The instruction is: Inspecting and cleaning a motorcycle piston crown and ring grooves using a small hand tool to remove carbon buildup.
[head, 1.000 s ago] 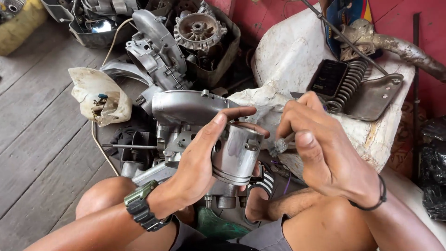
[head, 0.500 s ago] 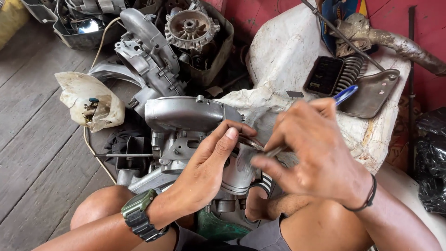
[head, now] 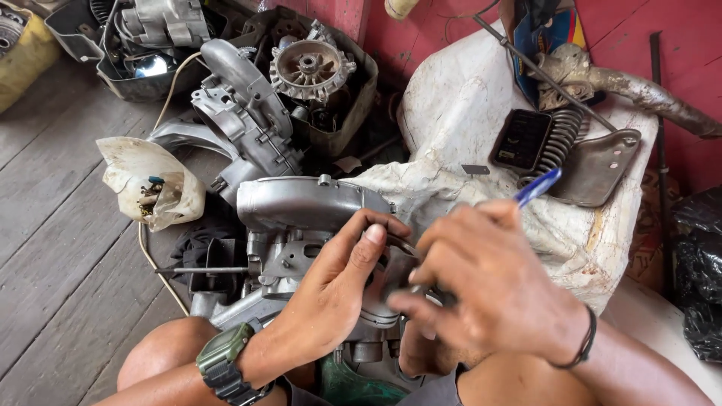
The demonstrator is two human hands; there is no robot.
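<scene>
left hand (head: 331,297) wrapped around a grey engine part (head: 301,225), right hand (head: 481,289) pinching a blue-handled tool (head: 538,186) against it, wooden floor (head: 53,256)

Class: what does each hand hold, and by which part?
Left hand grips the grey engine part at its lower side. Right hand holds a blue-handled tool by its handle.
</scene>
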